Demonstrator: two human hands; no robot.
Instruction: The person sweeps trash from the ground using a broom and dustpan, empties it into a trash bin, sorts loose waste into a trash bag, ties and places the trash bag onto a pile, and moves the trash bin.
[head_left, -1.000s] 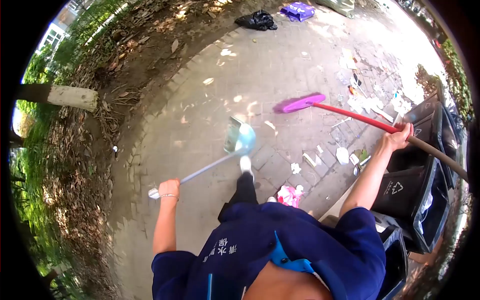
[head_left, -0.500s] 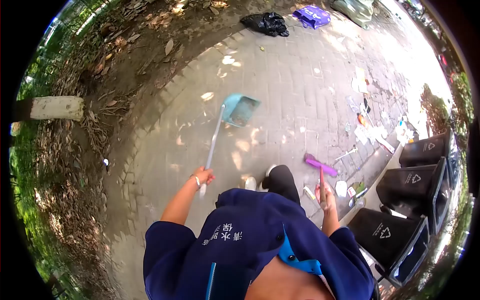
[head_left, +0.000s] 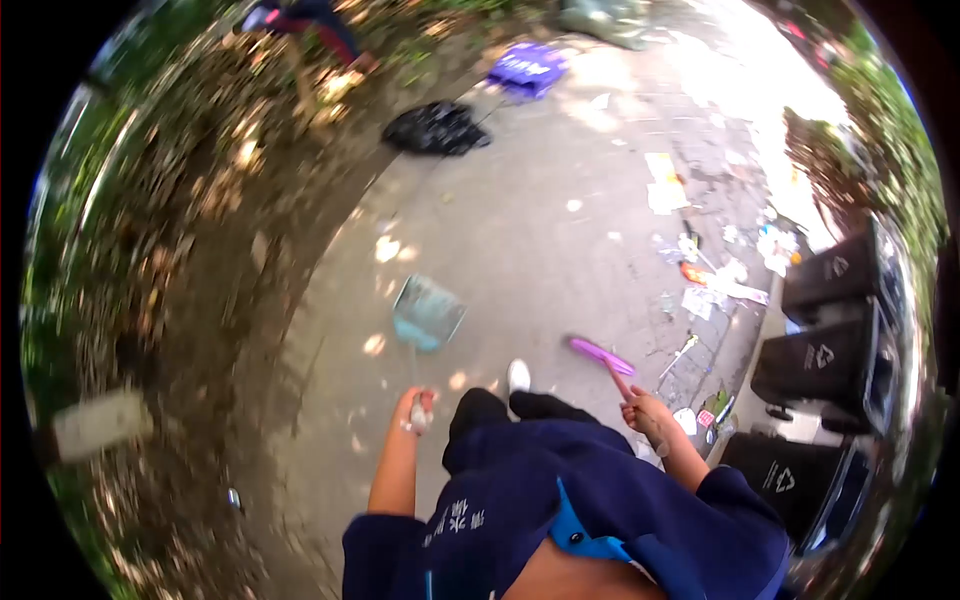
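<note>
My left hand (head_left: 418, 406) is closed around the upper end of a long-handled dustpan, whose handle is blurred. Ahead of that hand is the light-blue dustpan (head_left: 428, 314); whether it touches the paving cannot be told. My right hand (head_left: 643, 410) grips the stick of a broom (head_left: 603, 355) with a purple head. The broom head is low over the pavement, to the right of my white shoe (head_left: 518, 375). Beside the right hand, small litter (head_left: 686, 421) lies on the ground.
Three black bins (head_left: 786, 482) with recycling signs line the right side. Scattered litter (head_left: 712, 290) lies beyond the broom. A black plastic bag (head_left: 437, 128), a purple bag (head_left: 528, 69) and a pale sack (head_left: 605, 20) lie farther ahead. At upper left a person (head_left: 310, 25) is partly visible.
My view has shifted, so the bags stand lower and farther left. The dustpan has swung nearer to my left hand. The broom has shifted left in view, and a person has appeared at upper left.
</note>
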